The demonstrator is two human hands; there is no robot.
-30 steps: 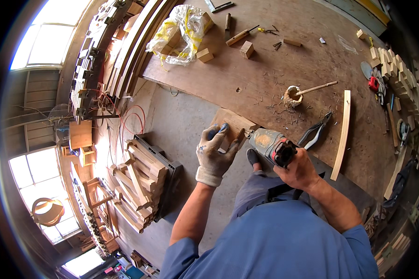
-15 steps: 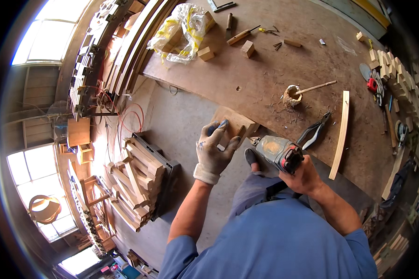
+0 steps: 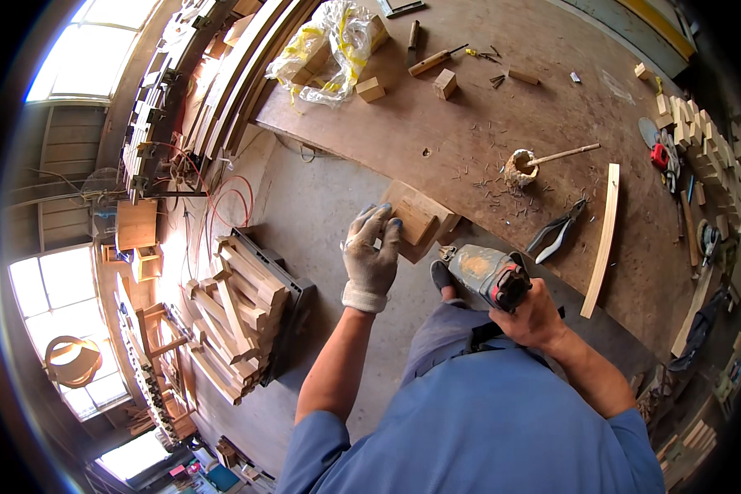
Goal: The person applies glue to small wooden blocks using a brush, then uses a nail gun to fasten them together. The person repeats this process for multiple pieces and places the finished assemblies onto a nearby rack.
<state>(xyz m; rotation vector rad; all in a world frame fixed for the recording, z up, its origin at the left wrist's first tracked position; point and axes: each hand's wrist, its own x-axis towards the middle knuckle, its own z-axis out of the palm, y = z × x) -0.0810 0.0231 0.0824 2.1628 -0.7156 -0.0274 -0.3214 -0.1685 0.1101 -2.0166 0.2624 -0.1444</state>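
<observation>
My left hand (image 3: 370,257), in a pale work glove with dark fingertips, is at the near-left side of a wooden block (image 3: 440,216) at the table edge. Its fingers are stretched out, the tips beside a smaller flat wood piece (image 3: 412,224) lying on the block. Whether they touch it, I cannot tell. My bare right hand (image 3: 533,317) is wrapped round the grip of a grey power tool (image 3: 479,267) with a black and red rear end. The tool's metal nose points left, just below the block, apart from it. The palm hides most of the grip.
On the brown table (image 3: 370,140) are pliers (image 3: 556,230), a curved wood strip (image 3: 605,239), a crusted pot with a stick (image 3: 520,169), a chisel (image 3: 436,60) and scattered small bits. Left on the floor, a black crate (image 3: 292,300) holds stacked wood pieces. Wood blocks line the right side.
My left hand has drawn back left from over the block, its spread fingers coming closer together and baring the smaller wood piece. My right hand and the power tool have barely moved.
</observation>
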